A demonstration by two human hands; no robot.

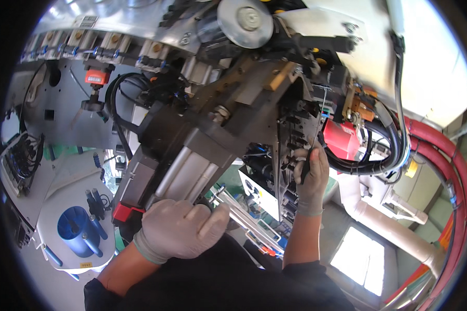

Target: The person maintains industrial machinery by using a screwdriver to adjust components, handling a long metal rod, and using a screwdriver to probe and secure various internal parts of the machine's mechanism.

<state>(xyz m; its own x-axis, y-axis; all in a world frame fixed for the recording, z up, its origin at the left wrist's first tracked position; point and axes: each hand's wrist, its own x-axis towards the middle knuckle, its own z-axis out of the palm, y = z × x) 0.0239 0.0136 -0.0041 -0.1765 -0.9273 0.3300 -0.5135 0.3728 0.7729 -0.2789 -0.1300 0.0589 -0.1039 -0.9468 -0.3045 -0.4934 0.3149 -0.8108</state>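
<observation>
Closed around a thin dark-handled tool [307, 165], the gloved right hand [311, 179] holds it upright, its fine metal shaft rising toward the dark vertical plate [285, 150] with a row of fittings down its edge; the fingers wrap the handle and the knuckles sit just beside that plate, near the red block [341, 138] and the loop of black cables [384, 150]. Curled over, the gloved left hand [184, 228] rests against the lower end of the big tilted machine assembly [207, 135], its fingers bent around something there; whether it grips a separate part or merely braces on the housing cannot be told; the silvery cylinder [189, 173] lies just above its knuckles and a small red piece [125, 211] sits just to its left. Both forearms come in from the lower edge in dark sleeves.

A round metal pulley [245, 22] shows at the top of the assembly; thick red hoses [451, 171] curve down the right rim; a white pipe [379, 223] runs below the right hand. Toward the lower left corner, well apart from both hands, a white round stand [57, 207] carries a blue cup [75, 228] holding tools.
</observation>
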